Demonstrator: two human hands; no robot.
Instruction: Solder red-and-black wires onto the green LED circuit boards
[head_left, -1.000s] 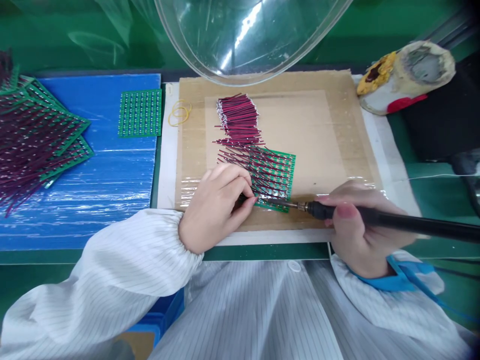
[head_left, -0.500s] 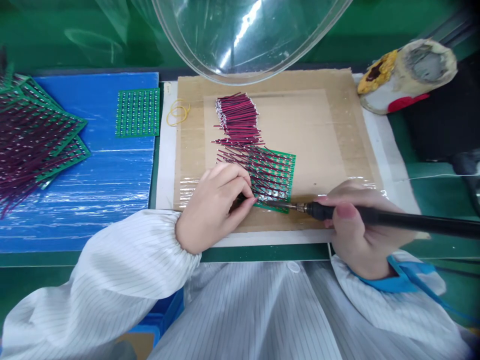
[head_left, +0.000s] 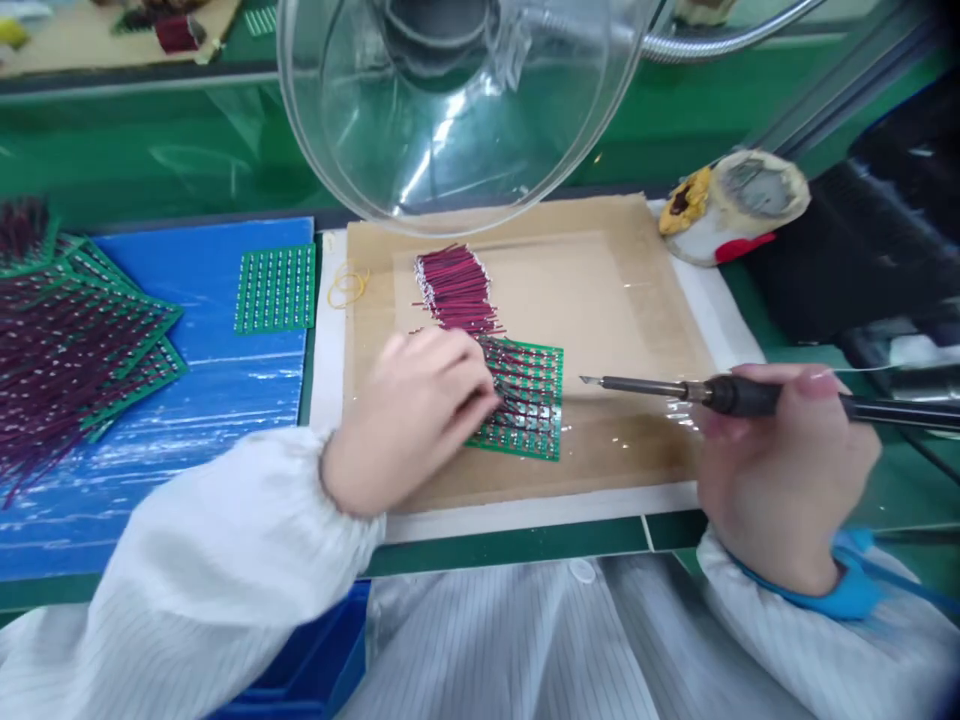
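Beside the circuit board (head_left: 525, 400), the right hand (head_left: 780, 470) (still gripping) has lifted the soldering iron (head_left: 720, 393) clear.

Electronics assembly line, soldering station.
I see a black-handled soldering iron (head_left: 750, 396), green perforated circuit boards (head_left: 525, 400) with red wire leads, a clear dome fume hood (head_left: 457, 110), a green anti-static bench mat (head_left: 150, 160), and striped white ESD smock sleeves (head_left: 195, 590).
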